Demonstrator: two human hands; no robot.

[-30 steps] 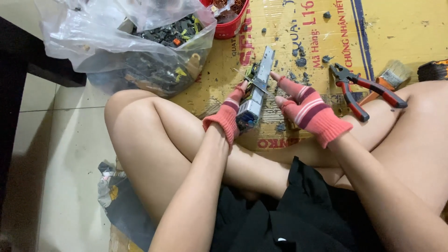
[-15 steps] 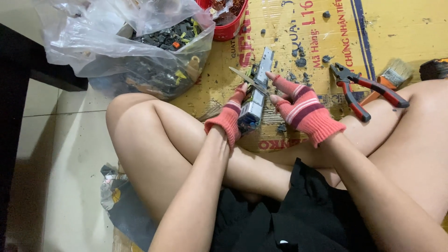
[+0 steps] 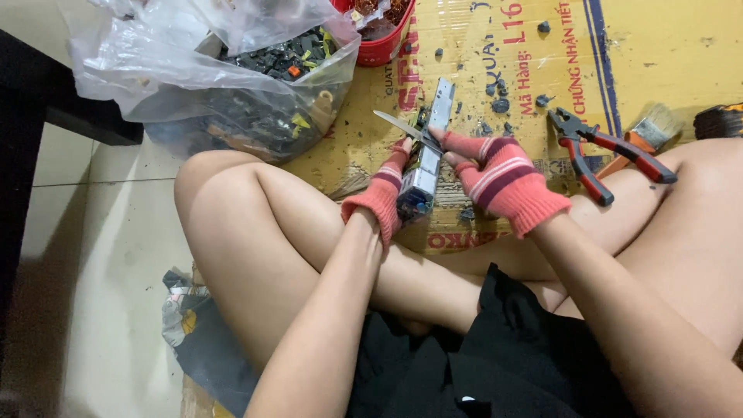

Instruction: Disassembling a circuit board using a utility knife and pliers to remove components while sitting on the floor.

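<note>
While the left hand [image 3: 381, 203] gripped the long metal part [image 3: 427, 155] upright above the cardboard [image 3: 495, 70], the right hand [image 3: 499, 182] pinched a knife [image 3: 398, 125] crosswise against its upper end.

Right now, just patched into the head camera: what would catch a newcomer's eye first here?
First, the two hands in red striped gloves at centre: the left hand grips a long grey metal part stood on end, while the right hand works a thin blade against its top. Next, the red-handled pliers lying on the cardboard sheet to the right, and the clear plastic bag of dark scrap pieces at upper left.
</note>
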